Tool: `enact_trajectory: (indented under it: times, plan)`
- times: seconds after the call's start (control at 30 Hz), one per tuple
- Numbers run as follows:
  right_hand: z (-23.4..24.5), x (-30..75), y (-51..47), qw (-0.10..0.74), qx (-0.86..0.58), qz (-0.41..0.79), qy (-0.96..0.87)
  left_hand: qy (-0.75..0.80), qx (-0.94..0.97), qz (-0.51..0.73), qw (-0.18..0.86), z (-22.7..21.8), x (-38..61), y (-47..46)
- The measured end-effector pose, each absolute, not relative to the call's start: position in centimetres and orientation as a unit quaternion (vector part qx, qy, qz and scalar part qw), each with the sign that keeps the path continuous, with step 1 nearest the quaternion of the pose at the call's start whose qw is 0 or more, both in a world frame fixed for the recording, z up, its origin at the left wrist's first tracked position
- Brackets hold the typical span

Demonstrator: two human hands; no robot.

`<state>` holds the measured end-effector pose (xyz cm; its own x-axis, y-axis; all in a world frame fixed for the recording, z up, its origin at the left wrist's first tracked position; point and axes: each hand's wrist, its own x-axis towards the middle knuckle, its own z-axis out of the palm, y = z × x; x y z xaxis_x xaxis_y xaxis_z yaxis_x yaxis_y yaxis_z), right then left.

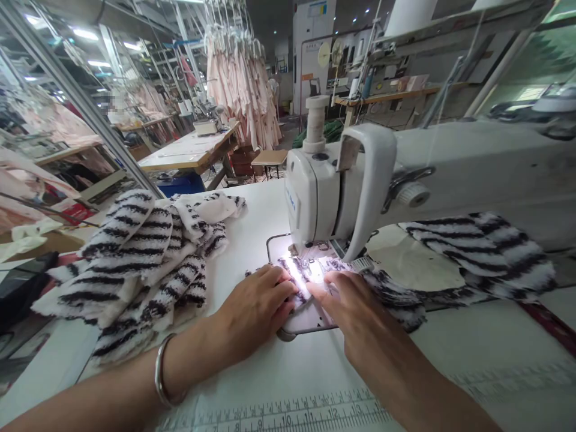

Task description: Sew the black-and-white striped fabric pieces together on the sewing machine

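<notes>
Black-and-white striped plush fabric [294, 277] lies under the needle area of a white sewing machine [310, 192], lit by its lamp. My left hand [261, 300], with a silver bangle at the wrist, has its fingers curled over the fabric's left edge and closed on it. From the right, my right hand [351, 300] grips the same fabric close to the presser foot, thumb and forefinger towards the needle. The fabric's far edge runs rightward beneath the machine arm to a wider striped piece [490, 258]. The fingertips' undersides are hidden.
A heap of striped plush pieces [148, 264] lies on the table left of my left hand. A printed ruler scale [288, 414] runs along the table's front. Behind stand another worktable [193, 150], a stool [269, 158] and hanging pink garments [238, 90].
</notes>
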<state>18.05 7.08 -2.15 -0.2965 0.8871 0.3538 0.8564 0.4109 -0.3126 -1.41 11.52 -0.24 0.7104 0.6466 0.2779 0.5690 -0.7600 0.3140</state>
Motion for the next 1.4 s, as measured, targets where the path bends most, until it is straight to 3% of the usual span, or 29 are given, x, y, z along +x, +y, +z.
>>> enact_trajectory:
  times: [0.2, 0.4, 0.73, 1.0, 1.17, 1.4]
  plan:
    - [-3.1, 15.6, 5.5, 0.272, -0.550, -0.014, -0.790, 0.255, 0.944, 0.150, 0.144, 1.1, -2.3, 12.9]
    - [-2.7, 16.5, 5.9, 0.243, -0.565, -0.023, -0.788, 0.231, 0.942, 0.139, 0.200, 1.1, -4.1, 12.9]
    - [-1.4, 18.3, 6.8, 0.221, -0.560, -0.006, -0.799, 0.341, 0.907, 0.215, 0.122, -0.6, -0.4, 9.9]
    - [-4.2, 19.0, 2.4, 0.279, -0.560, -0.075, -0.776, 0.297, 0.918, 0.202, 0.170, 0.4, -1.6, 9.9]
    - [-3.7, 17.5, 1.6, 0.249, -0.553, -0.050, -0.793, 0.285, 0.927, 0.196, 0.144, -0.1, -1.4, 9.4]
    - [-3.9, 16.6, 3.0, 0.247, -0.570, -0.111, -0.776, 0.292, 0.926, 0.200, 0.131, -0.4, -0.9, 9.9]
